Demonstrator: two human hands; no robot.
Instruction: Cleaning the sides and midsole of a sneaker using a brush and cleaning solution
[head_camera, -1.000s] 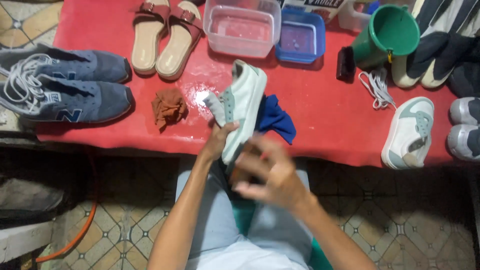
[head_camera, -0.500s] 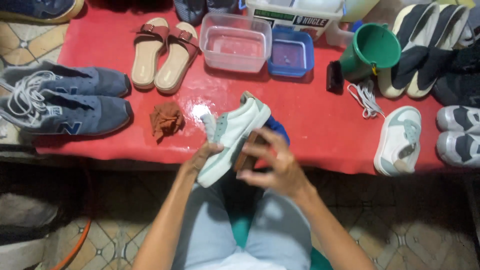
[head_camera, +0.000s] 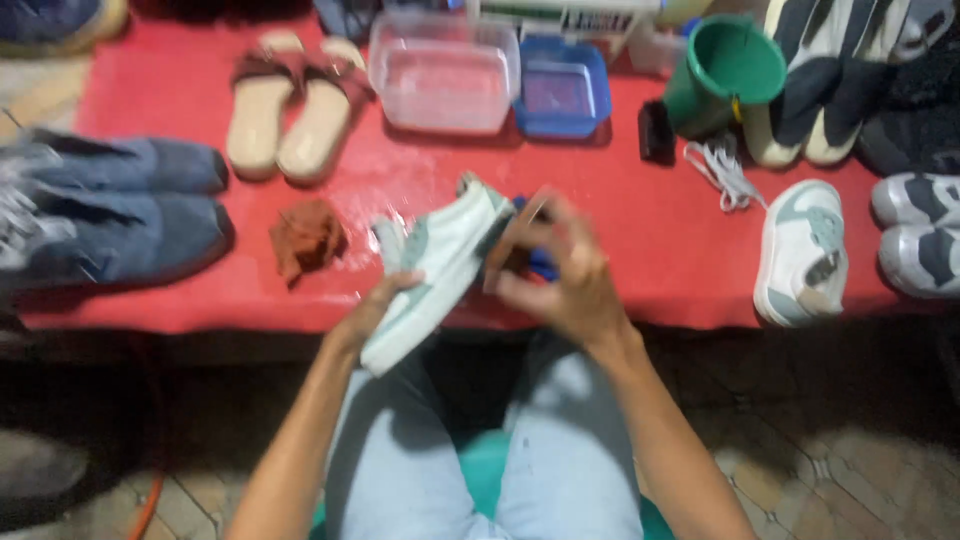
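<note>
mid-clean, by the look of it: white-and-mint sneaker (head_camera: 440, 275) held tilted over the near edge of the red surface (head_camera: 640, 230), above the lap. left hand (head_camera: 375, 310) clamped under its sole; right hand (head_camera: 560, 275) closed at its upper, on what cannot be told through the blur. next move calls for a firm grip and steady passes along the upper. clear plastic tub (head_camera: 445, 72) holding what looks like water; blue tub (head_camera: 562, 90) beside it, contents unclear; green cup (head_camera: 725, 72) tipped, inside unseen. rust-brown rag (head_camera: 305, 240) just left of the sneaker.
</note>
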